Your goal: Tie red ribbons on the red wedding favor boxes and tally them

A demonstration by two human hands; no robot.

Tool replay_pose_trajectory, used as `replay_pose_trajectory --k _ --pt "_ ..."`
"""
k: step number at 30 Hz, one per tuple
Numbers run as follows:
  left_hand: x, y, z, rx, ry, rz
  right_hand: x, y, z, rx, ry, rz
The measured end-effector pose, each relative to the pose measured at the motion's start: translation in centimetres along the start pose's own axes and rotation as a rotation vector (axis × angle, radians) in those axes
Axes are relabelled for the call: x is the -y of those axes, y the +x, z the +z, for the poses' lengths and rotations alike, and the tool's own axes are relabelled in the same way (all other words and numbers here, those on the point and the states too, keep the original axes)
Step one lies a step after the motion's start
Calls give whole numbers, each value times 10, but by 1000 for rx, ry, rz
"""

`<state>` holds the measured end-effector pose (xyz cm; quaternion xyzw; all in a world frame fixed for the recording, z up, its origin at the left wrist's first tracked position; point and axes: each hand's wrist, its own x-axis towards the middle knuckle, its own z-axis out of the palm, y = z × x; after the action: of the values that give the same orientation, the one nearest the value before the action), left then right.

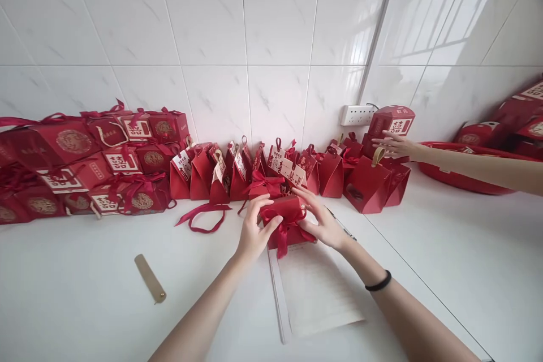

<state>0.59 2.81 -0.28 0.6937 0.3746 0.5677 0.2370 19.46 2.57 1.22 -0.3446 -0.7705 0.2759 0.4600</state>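
Note:
A small red gift box point(285, 207) tied with a dark red ribbon bow point(283, 234) is between my two hands in the middle of the counter. My left hand point(254, 229) grips its left side, with the thumb over the front by the bow. On the right side, my right hand point(326, 224) curls its fingers around the box's upper edge. Another bow-tied red box point(266, 183) stands just behind. Under and in front of the held box lie sheets of paper point(320, 294). A loose dark red ribbon point(203, 219) is looped on the counter to the left.
Red gift boxes point(72, 141) are stacked at the left; smaller red bags point(202, 174) line the wall. A co-worker's hand point(392, 146) touches a tall red box point(390, 123) near a red tray point(475, 176). A tan strap point(148, 274), a pen point(347, 229) and a power strip point(356, 115) are present.

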Motion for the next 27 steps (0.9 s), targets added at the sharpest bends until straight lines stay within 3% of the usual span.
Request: replay_pose_trajectory --k 3,11,18,21,24,27 --pt "3 -3 3 -26 -15 29 7 -2 -8 -6 -30 -67" --pt "0 -6 3 -52 57 44 24 -1 -25 136 137 63" --pt "-8 -3 1 -39 64 42 19 -1 -21 91 179 126" --pt "-12 -2 0 -37 58 22 16 -1 -19 79 277 76" --pt "-14 -1 -2 -27 60 12 18 0 -19 98 217 41" --pt "-15 0 -3 -20 60 4 22 1 -19 99 150 97"
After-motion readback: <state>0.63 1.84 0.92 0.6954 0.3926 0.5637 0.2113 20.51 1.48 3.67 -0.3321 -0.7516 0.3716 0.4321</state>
